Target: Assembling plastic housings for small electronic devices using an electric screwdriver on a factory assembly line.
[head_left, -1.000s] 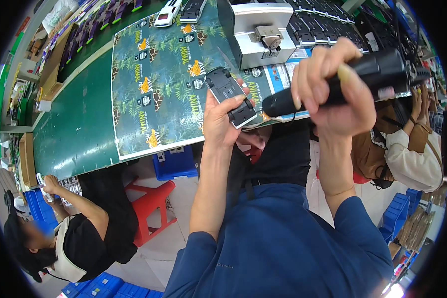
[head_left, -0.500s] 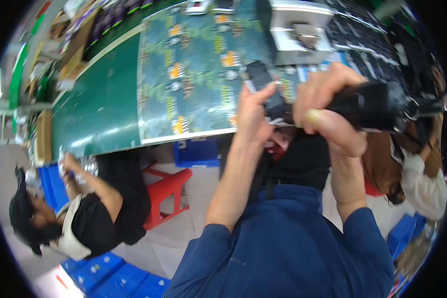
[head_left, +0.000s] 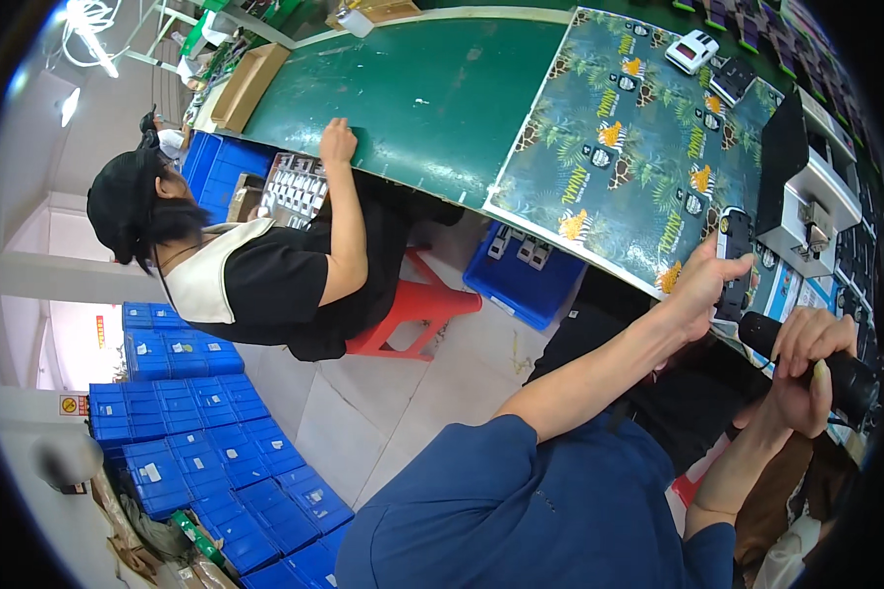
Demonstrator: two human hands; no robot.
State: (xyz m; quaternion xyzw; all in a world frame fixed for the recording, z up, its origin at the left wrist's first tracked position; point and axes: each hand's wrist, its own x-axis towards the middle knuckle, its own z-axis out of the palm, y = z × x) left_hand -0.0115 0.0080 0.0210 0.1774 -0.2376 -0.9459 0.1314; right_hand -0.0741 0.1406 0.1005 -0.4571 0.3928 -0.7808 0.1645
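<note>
My left hand (head_left: 702, 290) grips a black toy car chassis (head_left: 735, 260) with a pale edge, thumb across its upper face, at the near right edge of the patterned mat (head_left: 560, 147). Wrapped round a thick black electric screwdriver (head_left: 852, 391) is my right hand (head_left: 803, 361). The screwdriver's nose points left, close to the chassis; whether its tip touches is hidden. Farther back on the mat stand a white toy car (head_left: 691, 51) and a black car part (head_left: 732, 79).
Right of the chassis stands a white fixture (head_left: 827, 187) with a metal block. At left a co-worker (head_left: 255, 265) sits on a red stool (head_left: 427, 309), a hand on the green table (head_left: 413, 88). A blue bin (head_left: 521, 294) holds white pieces; blue boxes (head_left: 221, 432) are stacked behind.
The view has swung left, so my hands now appear farther right. The chassis and screwdriver stay in my hands. The co-worker's hand now rests on the table edge.
</note>
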